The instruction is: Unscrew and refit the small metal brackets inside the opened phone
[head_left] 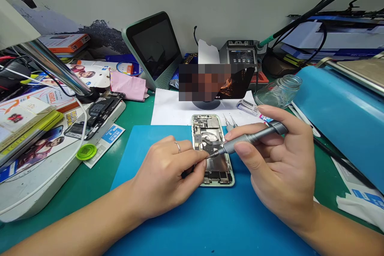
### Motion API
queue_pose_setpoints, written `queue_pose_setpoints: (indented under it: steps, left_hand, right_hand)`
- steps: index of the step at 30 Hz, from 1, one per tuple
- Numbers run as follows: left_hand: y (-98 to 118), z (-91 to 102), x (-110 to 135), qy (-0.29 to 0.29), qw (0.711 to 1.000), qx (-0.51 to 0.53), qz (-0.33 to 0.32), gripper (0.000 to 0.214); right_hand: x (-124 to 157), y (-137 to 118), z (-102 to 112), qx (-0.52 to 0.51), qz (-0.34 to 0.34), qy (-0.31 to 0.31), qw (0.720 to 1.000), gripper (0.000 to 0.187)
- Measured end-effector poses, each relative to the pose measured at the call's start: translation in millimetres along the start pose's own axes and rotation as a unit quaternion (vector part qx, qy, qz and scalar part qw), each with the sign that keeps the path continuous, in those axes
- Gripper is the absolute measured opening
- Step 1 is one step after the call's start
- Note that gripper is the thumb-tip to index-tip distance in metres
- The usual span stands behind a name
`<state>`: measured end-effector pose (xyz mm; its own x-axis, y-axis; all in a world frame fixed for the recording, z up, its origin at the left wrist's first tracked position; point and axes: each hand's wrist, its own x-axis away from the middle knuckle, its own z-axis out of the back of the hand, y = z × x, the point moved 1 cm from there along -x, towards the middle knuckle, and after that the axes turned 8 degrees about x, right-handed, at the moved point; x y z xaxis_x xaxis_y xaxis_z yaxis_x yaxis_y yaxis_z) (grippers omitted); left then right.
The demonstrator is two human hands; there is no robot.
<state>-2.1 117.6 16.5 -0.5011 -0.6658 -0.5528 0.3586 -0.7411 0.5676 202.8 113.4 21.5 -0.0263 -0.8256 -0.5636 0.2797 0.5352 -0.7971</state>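
Note:
An opened phone (pixel 214 164) with a pale green frame lies on the blue mat (pixel 168 224), its inner parts exposed. My right hand (pixel 282 160) grips a grey precision screwdriver (pixel 240 142), which slants down to the left over the phone. Thumb and index finger of my left hand (pixel 171 164) are pinched together right at the screwdriver's tip, above the phone's left half. Whatever lies between those fingers is too small to make out. Just beyond the phone, two more screwdrivers (pixel 229 123) rest with their tips pointing away.
A glass jar (pixel 279 90) and a blue case (pixel 339 116) stand to the right. Behind are a tablet-like screen (pixel 156 44) and a soldering station (pixel 241 54). Leftward lie another opened phone (pixel 97 112), a green cap (pixel 86 151) and a lamp post (pixel 57 68).

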Motion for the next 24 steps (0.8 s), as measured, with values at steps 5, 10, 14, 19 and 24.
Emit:
queue_pose_setpoints:
  steps: [5, 10, 14, 19, 24]
  left_hand:
    - [-0.3, -0.1, 0.8, -0.01, 1.0, 0.002, 0.002, 0.015]
    - [-1.0, -0.9, 1.7, -0.021, 1.0, 0.001, -0.005, 0.016]
    - [-1.2, -1.7, 1.7, -0.024, 1.0, 0.002, -0.011, 0.016]
    - [-1.5, -2.4, 2.0, -0.028, 0.999, -0.005, -0.022, 0.016]
    - [-1.7, -2.4, 2.4, -0.031, 0.999, -0.004, -0.025, 0.016]
  right_hand:
    - [1.8, 1.1, -0.1, 0.0, 0.009, -0.012, 1.0, 0.054]
    - [0.8, 2.0, -0.7, 0.004, 0.005, -0.014, 1.0, 0.06]
    - [0.8, 1.6, -1.3, 0.003, 0.005, -0.016, 1.0, 0.061]
    - [0.7, 0.5, -1.8, -0.015, -0.006, -0.013, 1.0, 0.059]
    - [-0.4, 0.4, -1.9, -0.01, -0.006, -0.015, 1.0, 0.05]
